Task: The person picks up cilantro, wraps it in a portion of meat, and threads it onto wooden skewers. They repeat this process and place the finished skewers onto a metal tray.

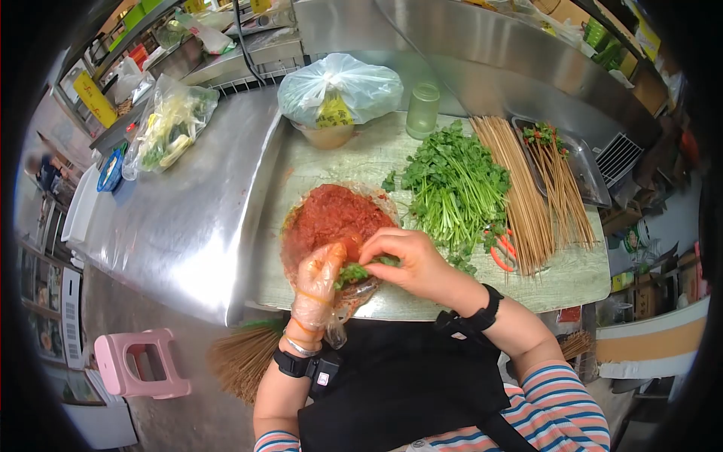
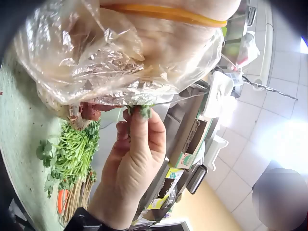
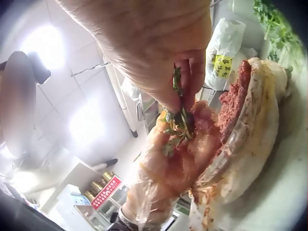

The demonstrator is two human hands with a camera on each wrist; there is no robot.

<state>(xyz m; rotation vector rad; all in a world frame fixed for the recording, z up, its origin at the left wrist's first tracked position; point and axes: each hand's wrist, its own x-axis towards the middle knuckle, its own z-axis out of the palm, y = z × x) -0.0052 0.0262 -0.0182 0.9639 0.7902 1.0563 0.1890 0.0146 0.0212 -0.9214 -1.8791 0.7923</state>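
Note:
My left hand point(image 1: 316, 277), in a clear plastic glove with a rubber band at the wrist, grips a small bundle of cilantro point(image 1: 352, 276) near the table's front edge. Red paste stains the glove's fingers. The bare right hand point(image 1: 413, 261) pinches the other end of the bundle between thumb and fingers; the right wrist view shows its leaves and stems point(image 3: 181, 126) between both hands. Right behind the hands sits a plastic-lined bowl heaped with red minced meat point(image 1: 327, 215). A large cilantro pile point(image 1: 457, 188) lies to the right of it.
Bamboo skewers point(image 1: 514, 192) lie right of the pile, beside a dark tray point(image 1: 590, 169) with several cilantro-tipped skewers. Orange-handled scissors point(image 1: 503, 255) lie close by. Behind stand a glass jar point(image 1: 423, 111) and a bag-covered bowl point(image 1: 331, 135). A pink stool point(image 1: 143, 364) stands on the floor at left.

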